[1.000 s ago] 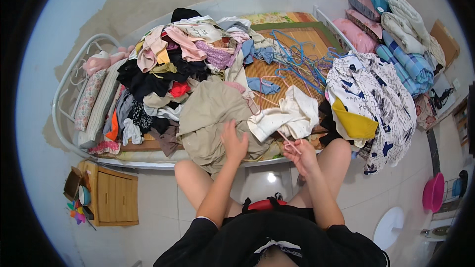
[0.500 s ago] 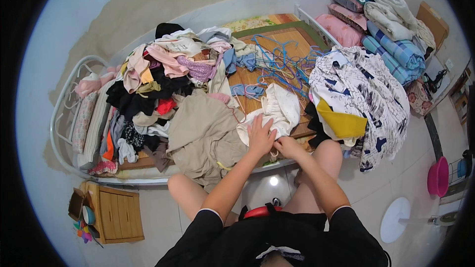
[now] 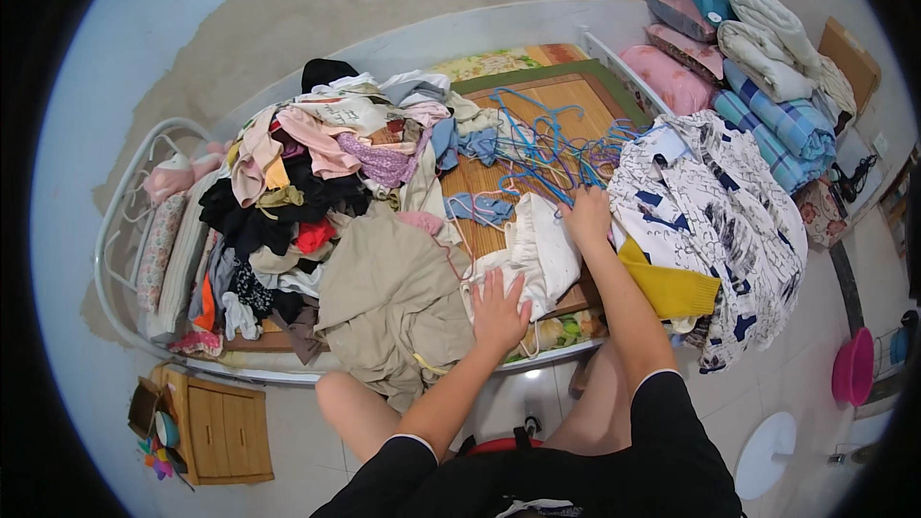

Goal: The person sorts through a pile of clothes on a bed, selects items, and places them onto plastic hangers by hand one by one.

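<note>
My left hand (image 3: 501,313) lies flat with fingers spread on white trousers (image 3: 539,245) with a gathered waistband, near the bed's front edge. My right hand (image 3: 588,215) reaches past them to a tangle of blue and purple clothes hangers (image 3: 549,155). Its fingers curl at the near end of the tangle, on a blue hanger; the fingertips are partly hidden. Left of the trousers spreads a large beige garment (image 3: 391,286). A pink hanger (image 3: 459,235) lies between them, and a small blue cloth (image 3: 483,208) is just beyond.
A mixed clothes heap (image 3: 307,158) covers the bed's left side. Patterned white shirts (image 3: 715,221) and a yellow garment (image 3: 667,280) lie to the right. Folded bedding (image 3: 782,125) is stacked at the far right. A wooden cabinet (image 3: 219,422) and a pink basin (image 3: 852,367) stand lower down.
My right hand has left the trousers near the bed's edge and moved up and away to the hangers. My left hand stays on the trousers, a little nearer to me.
</note>
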Tool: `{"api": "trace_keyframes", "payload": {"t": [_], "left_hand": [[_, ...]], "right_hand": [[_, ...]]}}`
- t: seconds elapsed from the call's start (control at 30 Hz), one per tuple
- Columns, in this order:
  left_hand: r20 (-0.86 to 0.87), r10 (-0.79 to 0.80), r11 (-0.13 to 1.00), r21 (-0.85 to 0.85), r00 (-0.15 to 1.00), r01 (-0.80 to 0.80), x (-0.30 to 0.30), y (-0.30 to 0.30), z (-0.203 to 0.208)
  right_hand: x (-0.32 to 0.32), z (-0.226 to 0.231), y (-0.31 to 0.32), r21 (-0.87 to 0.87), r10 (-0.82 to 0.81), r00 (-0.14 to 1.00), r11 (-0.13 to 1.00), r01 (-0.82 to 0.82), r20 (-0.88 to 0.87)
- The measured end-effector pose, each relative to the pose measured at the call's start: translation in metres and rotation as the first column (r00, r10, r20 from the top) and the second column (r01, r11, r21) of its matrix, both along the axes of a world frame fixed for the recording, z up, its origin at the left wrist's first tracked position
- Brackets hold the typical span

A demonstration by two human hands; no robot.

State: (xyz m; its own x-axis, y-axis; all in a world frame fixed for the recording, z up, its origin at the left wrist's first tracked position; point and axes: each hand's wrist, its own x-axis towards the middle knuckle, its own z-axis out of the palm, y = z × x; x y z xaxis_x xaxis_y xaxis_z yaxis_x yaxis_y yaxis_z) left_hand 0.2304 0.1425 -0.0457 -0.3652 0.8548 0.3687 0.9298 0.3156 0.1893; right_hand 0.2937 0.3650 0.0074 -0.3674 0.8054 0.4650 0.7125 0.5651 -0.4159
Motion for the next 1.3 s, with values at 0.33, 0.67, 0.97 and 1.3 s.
{"api": "trace_keyframes", "payload": {"t": [0.33, 0.67, 0.97, 1.3], "left_hand": [[-0.011, -0.009, 1.0, 0.03, 1.0, 0.009, 0.002, 0.003, -0.003], [0.01, 0.025, 1.0, -0.012, 1.0, -0.025, -0.001, -0.001, -0.002], [0.012, 0.009, 0.999, 0.04, 1.0, -0.01, 0.002, 0.001, -0.003], [0.043, 0.021, 0.999, 0.029, 0.999, -0.022, 0.002, 0.001, 0.0]], "right_hand": [[0.0, 0.003, 0.004, 0.037, -0.012, 0.982, 0.999, 0.019, -0.19], [0.008, 0.064, -0.058, 0.013, 0.27, 0.503, 0.889, -0.457, -0.821], [0.029, 0.061, -0.032, -0.305, 0.096, 0.516, 0.709, -0.636, -0.851], [0.015, 0.022, 0.0, 0.013, 0.093, 0.959, 0.996, -0.093, -0.268]]}}
